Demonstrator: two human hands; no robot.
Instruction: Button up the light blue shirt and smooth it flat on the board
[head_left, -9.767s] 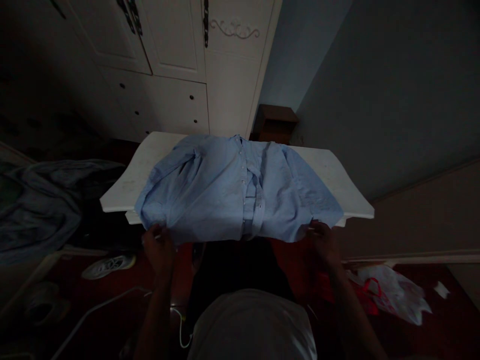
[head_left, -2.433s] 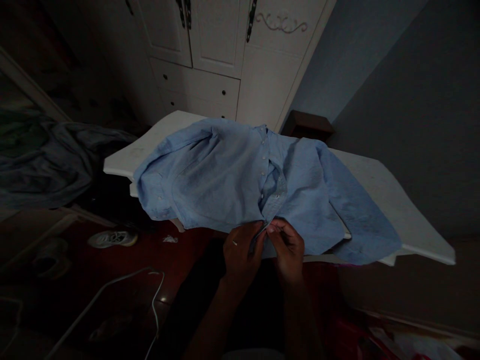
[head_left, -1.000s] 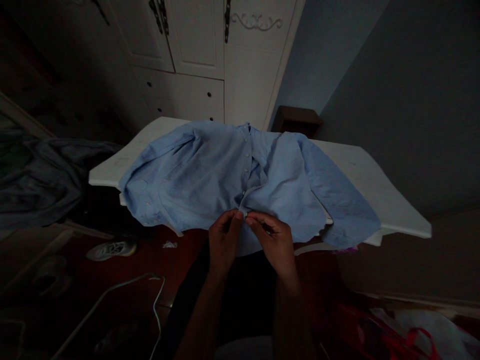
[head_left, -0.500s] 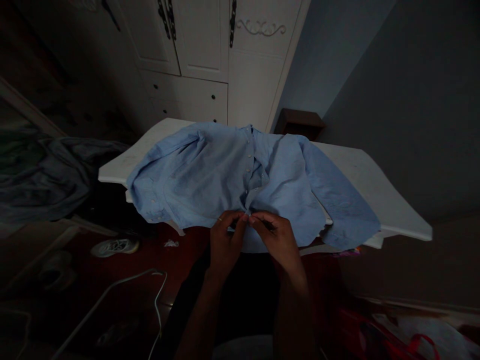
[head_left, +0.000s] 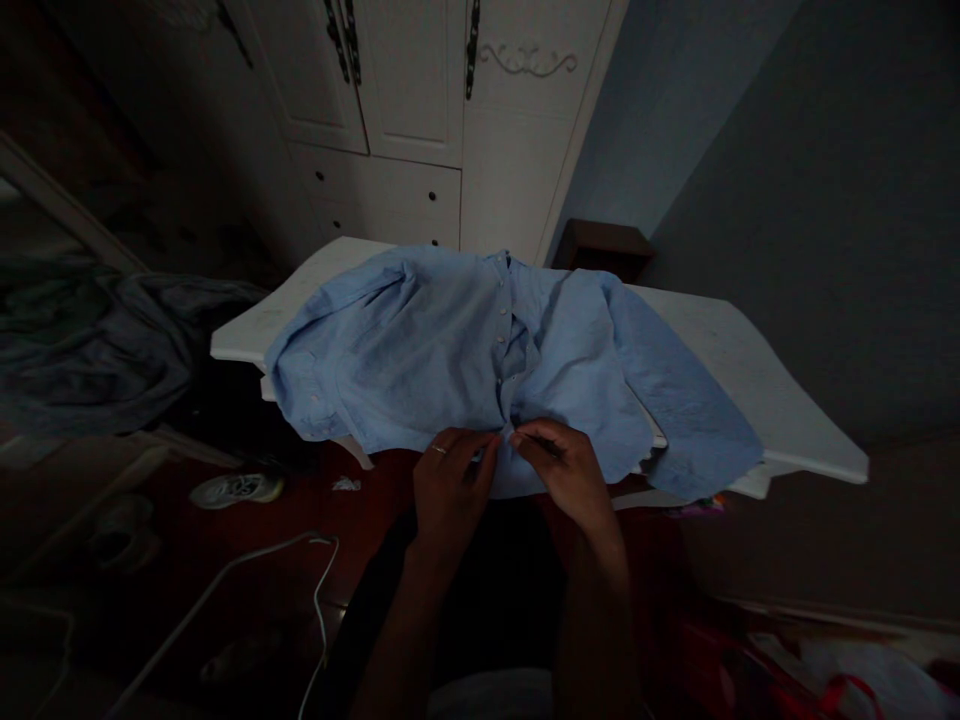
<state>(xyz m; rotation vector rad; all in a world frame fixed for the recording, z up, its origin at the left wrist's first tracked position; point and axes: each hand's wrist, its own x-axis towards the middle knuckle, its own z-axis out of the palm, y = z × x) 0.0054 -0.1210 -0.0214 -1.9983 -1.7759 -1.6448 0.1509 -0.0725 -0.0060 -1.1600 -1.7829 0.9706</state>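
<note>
A light blue button-up shirt (head_left: 427,350) lies spread across a white table (head_left: 750,370), its sleeves out to both sides. White buttons run down its front opening, which gapes in the middle. At the lower end of this opening, my left hand (head_left: 454,480) pinches the shirt's edge between thumb and forefinger; a ring is on one finger. Just to the right, my right hand (head_left: 566,470) has its thumb and fingertips closed at the opposite edge of the opening. The fingertips of both hands nearly meet. Any button between them is too small to make out.
White cabinets (head_left: 412,130) stand behind the table, with a small brown box-like piece (head_left: 607,245) beside them. Dark clothing (head_left: 127,350) hangs at the left. A shoe (head_left: 236,490) and a white bent tube or wire (head_left: 225,575) are at lower left; red bags (head_left: 757,660) at lower right.
My fingertips have moved slightly apart at the shirt's lower opening. My left hand has shifted a little left and my right hand a little right. The view has moved slightly.
</note>
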